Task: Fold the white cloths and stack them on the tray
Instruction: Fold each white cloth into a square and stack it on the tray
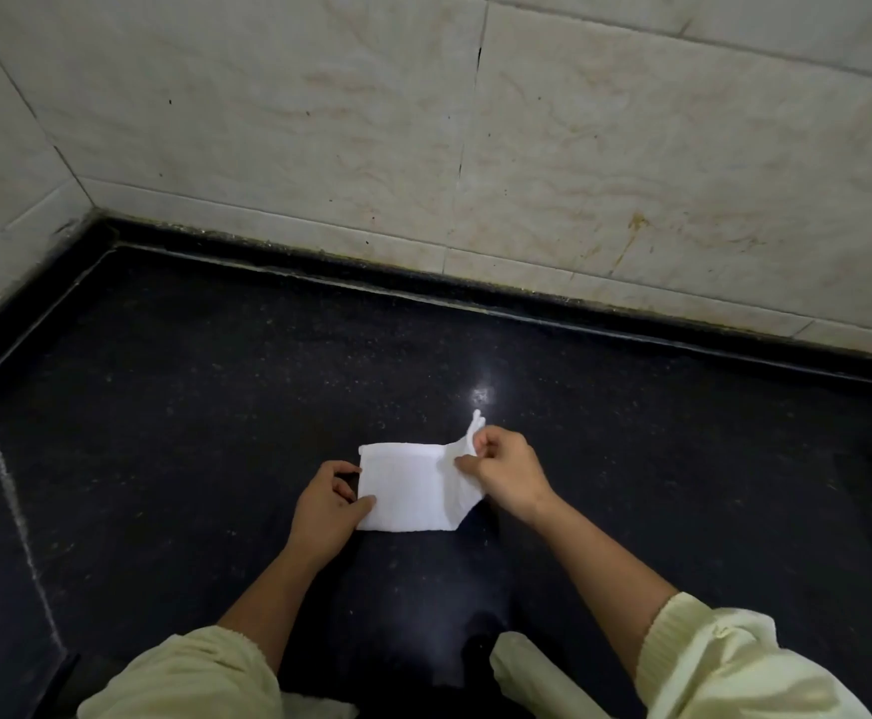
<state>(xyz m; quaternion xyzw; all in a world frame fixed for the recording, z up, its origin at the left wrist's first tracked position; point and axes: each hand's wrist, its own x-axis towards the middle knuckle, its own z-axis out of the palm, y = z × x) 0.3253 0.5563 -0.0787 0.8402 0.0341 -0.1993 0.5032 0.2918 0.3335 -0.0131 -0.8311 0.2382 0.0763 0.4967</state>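
A small white cloth (406, 487) lies partly folded on the dark speckled counter (216, 407), near the middle of the view. My left hand (326, 503) pinches its left edge and holds it down on the counter. My right hand (507, 472) grips the cloth's right side and has lifted that corner off the surface, so a strip of fabric sticks up above the fingers. No tray is in view.
A tiled wall (475, 147) rises behind the counter and turns a corner at the left. A raised black ledge (423, 288) runs along its base. Pale yellow sleeves (724, 666) and a bit of white fabric (319, 708) fill the bottom edge.
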